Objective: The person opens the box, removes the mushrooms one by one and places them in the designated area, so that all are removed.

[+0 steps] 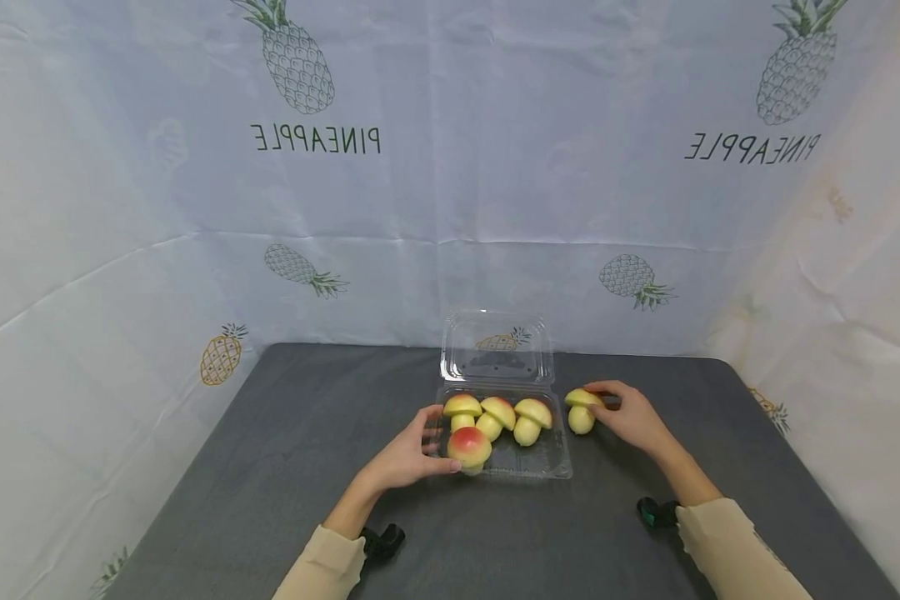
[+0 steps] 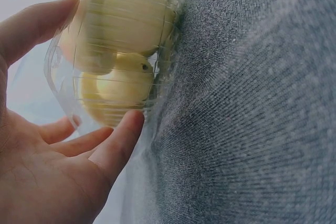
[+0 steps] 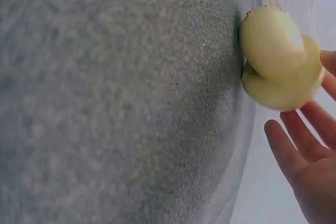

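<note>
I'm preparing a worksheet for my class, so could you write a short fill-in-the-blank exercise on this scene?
1. The clear container holds exactly ____ mushroom-shaped items.
2. Its lid is not shut but ____.
3. The hand at the outside mushroom is the person's ____ one.
4. The mirrored word on the backdrop is ____.

Missing words: four; open; right; PINEAPPLE.

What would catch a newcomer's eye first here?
Probably the four yellow-red mushroom shapes in an open clear box, whose left side the left hand touches. A fifth mushroom sits just right of the box, pinched by the right hand. Behind, a pale cloth bears reversed PINEAPPLE lettering.
</note>
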Motion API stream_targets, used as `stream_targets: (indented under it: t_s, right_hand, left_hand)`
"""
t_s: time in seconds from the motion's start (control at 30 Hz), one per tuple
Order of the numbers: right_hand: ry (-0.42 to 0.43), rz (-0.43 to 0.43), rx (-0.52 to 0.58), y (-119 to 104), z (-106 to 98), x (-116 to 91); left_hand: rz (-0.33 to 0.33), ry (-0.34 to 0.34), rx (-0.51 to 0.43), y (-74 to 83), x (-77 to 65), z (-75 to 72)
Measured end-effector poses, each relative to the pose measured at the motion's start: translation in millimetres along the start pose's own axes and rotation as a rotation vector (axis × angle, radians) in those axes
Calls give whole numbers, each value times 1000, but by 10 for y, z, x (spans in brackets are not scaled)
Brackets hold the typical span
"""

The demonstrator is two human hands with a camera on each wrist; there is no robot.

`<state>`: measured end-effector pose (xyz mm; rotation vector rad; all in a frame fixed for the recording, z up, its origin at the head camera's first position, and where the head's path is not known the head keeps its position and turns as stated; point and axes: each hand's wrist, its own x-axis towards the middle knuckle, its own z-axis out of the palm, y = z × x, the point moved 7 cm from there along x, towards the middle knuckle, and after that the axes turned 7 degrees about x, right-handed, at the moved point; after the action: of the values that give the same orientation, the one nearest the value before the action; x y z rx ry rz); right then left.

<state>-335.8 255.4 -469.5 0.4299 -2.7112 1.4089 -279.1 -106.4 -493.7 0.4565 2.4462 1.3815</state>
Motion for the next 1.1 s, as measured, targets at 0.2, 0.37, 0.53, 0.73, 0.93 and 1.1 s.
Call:
stream_targets:
  t_s: [0.2,0.37,0.53,0.73,0.93,1.1]
  right_hand:
    - [25,5,-42,-49,-47,-75]
    - [47,-30,-76,-198,-71,-121]
    - [60,-77,-61,-393,-53,-158]
    - [57,-104,-26,-571,-6,-203]
    - [56,-116,-7,-706,61,-224]
    - [21,-155,0,-819,178,-233]
  left_hand:
    - [2,1,2,-21,5,7]
    - [-1,-1,0,-24,-2,11]
    - [-1,1,3,-25,-6,17]
    - [-5,5,10,-15,-2,19]
    - [-16,9,9,-7,3,8]
    - [-24,3,3,-17,11,5]
